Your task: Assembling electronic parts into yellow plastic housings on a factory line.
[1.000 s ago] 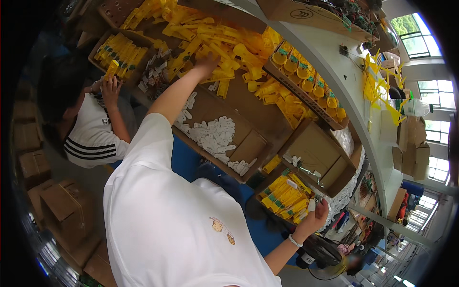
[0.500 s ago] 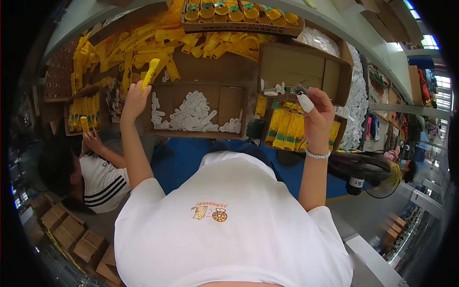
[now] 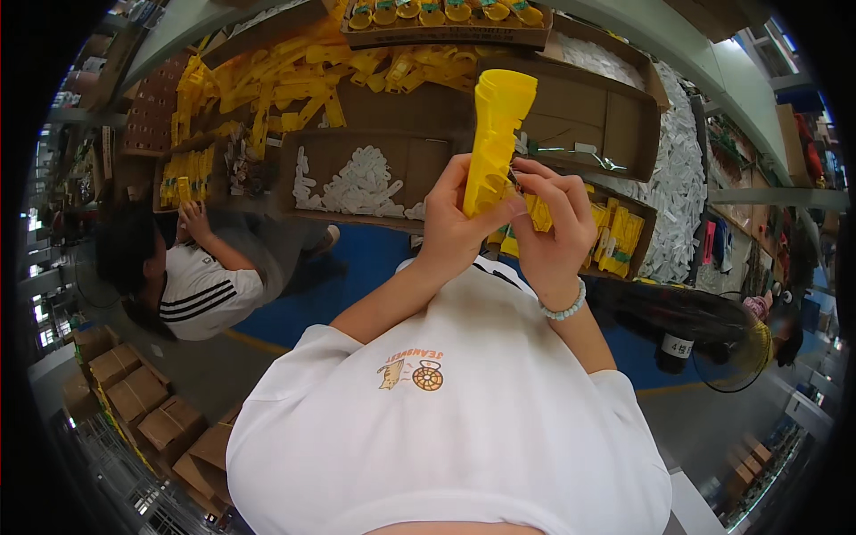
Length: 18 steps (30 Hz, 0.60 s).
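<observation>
My left hand [image 3: 455, 218] is closed round a yellow plastic flashlight-shaped housing [image 3: 501, 111], held upright in front of my chest with its wide end up. Cut-outs and ribs show along its right side. At that side, my right hand [image 3: 557, 218] has its thumb and fingers pinched together, touching the housing's lower part. Something small and dark shows between those fingertips, too covered to name. Below and behind my right hand, a carton [image 3: 644, 234] holds several yellow housings with green bits.
An open carton [image 3: 437, 147] of small white plastic parts lies ahead. Yellow housings [image 3: 312, 76] are heaped behind it. A thin metal tool [image 3: 584, 157] lies by the right carton [image 3: 624, 98]. Left, a co-worker [image 3: 201, 285] handles a yellow piece. A fan [image 3: 664, 321] stands right.
My left hand has brought the yellow housing from the far left to the middle, close in. My right hand has come left from the right carton to meet it, with the small metallic part now mostly hidden.
</observation>
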Tool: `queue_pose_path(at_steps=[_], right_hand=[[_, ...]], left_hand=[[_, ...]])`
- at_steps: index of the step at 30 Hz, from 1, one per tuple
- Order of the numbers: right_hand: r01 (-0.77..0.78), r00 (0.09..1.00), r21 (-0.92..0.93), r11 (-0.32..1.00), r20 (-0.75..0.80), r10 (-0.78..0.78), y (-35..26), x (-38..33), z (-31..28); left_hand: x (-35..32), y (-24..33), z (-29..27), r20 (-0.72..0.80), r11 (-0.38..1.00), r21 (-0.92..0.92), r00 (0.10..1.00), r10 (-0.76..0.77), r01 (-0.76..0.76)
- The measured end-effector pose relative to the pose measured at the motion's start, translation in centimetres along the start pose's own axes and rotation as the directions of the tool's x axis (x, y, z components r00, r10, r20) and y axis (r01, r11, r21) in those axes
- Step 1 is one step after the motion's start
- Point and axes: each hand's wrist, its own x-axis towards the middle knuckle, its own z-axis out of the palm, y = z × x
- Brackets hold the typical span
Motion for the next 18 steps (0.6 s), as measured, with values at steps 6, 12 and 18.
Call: queue_pose_path(at_steps=[6,12,18], right_hand=[[-0.06,0.99,0.125,0.99,0.135,0.043,0.9,-1.5,-5.1],[-0.459,0.88,0.553,0.695,0.18,0.439,2.7,-2.3,-8.4],[-0.496,0.864,0.53,0.687,0.226,0.45,4.1,-3.2,-10.4]], left_hand=[[-0.6,-2.0,3.5,-0.108,0.991,-0.114,0.993,0.055,-0.068],[-1.9,-3.5,6.1,-0.036,0.989,-0.087,0.992,0.117,-0.12],[-2.5,-4.1,7.8,-0.125,0.988,0.074,0.982,0.145,-0.137]])
